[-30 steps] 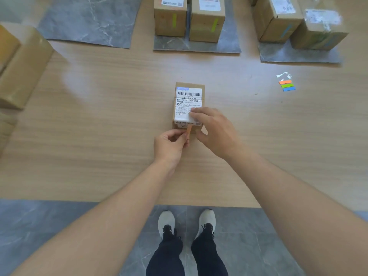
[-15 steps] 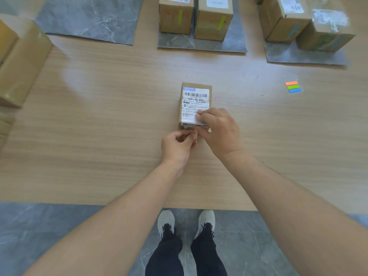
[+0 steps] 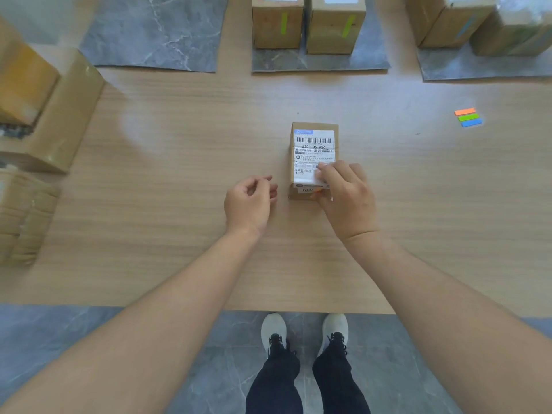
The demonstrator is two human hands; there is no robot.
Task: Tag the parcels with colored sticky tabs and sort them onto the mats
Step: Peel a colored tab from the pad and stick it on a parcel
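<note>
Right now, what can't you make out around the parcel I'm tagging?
Head view only.
Orange tab on the parcel: mostly covered by the right hand.
Green-tabbed boxes on the middle mat: tops cut off by the top edge.
Label small print: too small to read.

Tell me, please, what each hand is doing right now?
Left hand: open, loosely curled, holding nothing.
Right hand: holding the parcel at its near end.
</note>
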